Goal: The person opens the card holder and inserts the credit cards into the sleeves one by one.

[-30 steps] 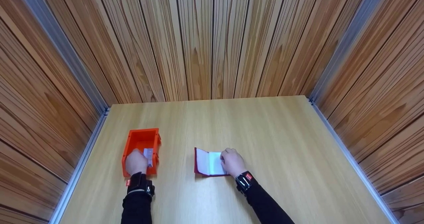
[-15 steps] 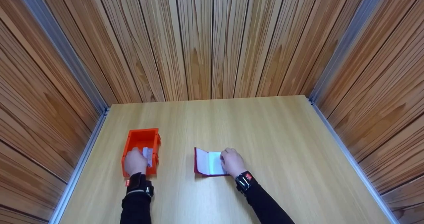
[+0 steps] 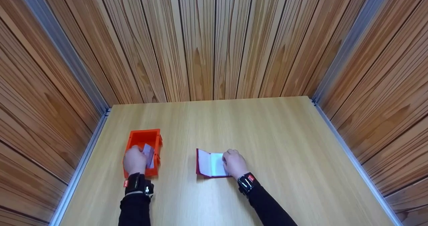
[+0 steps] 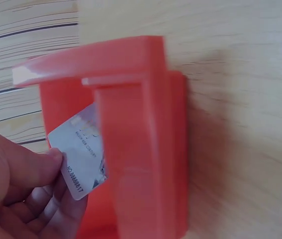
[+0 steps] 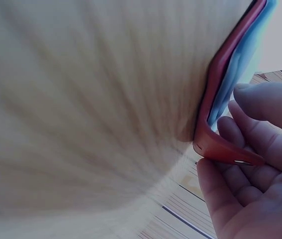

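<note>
My left hand [image 3: 134,160] is at the near left part of an orange plastic bin [image 3: 145,131]. It pinches a printed plastic card [image 4: 78,154] between thumb and fingers; in the left wrist view the bin's wall hides the card's far part. In the head view the card [image 3: 147,152] is tilted inside the bin. My right hand [image 3: 234,163] holds a small red card holder [image 3: 204,164] spread open on the table, with pale clear sleeves inside. Seen from the right wrist, the thumb is at the sleeves [image 5: 235,74] and the fingers are around the red cover [image 5: 225,149].
A light wood table [image 3: 267,132] carries the bin on the left and the card holder in the middle. Wood-plank walls [image 3: 200,52] stand at the back and both sides, with metal rails [image 3: 354,169] along the table's side edges.
My left hand has shifted slightly left and up, and the card in it has turned from lying flatter to tilted. The right hand and card holder have stayed still.
</note>
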{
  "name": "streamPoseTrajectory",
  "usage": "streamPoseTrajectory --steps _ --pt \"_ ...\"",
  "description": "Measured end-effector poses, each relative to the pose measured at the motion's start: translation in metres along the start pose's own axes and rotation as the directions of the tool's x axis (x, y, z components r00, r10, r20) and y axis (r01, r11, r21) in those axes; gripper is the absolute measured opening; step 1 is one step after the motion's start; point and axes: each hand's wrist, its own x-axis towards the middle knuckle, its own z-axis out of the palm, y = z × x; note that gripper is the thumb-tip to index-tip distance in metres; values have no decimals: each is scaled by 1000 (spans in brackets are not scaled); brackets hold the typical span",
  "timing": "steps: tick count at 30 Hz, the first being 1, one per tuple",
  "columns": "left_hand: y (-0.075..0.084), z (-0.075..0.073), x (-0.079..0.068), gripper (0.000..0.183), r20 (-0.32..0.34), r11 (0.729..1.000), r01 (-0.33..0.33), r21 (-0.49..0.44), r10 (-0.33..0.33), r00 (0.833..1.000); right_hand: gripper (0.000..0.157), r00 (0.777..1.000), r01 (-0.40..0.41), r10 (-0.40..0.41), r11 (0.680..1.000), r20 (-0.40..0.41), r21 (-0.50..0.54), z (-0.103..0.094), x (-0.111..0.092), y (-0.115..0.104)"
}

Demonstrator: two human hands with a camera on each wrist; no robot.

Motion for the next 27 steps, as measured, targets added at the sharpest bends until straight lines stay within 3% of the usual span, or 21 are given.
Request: streamPoseTrajectory --steps 5,16,23,27 --pt "7 -12 0 18 -55 999 -32 -24 31 998 20 999 24 -24 1000 -32 -3 1 -1 1" --pt "41 -37 -14 25 -119 980 -65 -188 43 992 17 1000 -27 27 999 9 27 1 0 0" --pt "57 -40 -21 21 -215 960 -172 -222 124 969 17 998 -43 42 999 38 32 1 1 0" --pt "61 -35 -24 20 -226 950 -199 -239 145 963 16 998 -53 51 998 42 38 0 1 -1"
